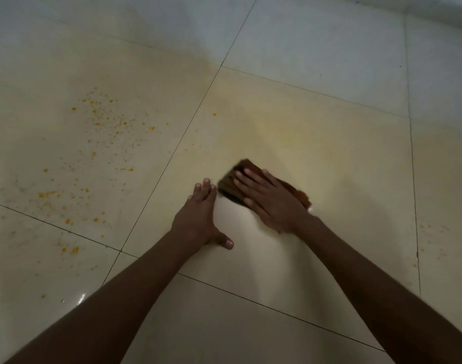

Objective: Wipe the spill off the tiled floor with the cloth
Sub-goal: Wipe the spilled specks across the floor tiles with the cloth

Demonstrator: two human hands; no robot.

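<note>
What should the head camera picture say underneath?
Right hand presses brown cloth on tiled floor; orange spill remains.

Glossy cream floor tiles (316, 43) with thin dark grout lines (411, 143), dimly lit.

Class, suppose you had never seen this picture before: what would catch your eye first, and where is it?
First, the orange spill speckled across the tiles on the left. Next, the right hand pressing flat on a brown cloth near the middle, with the left hand resting flat on the tiled floor beside it.
</note>
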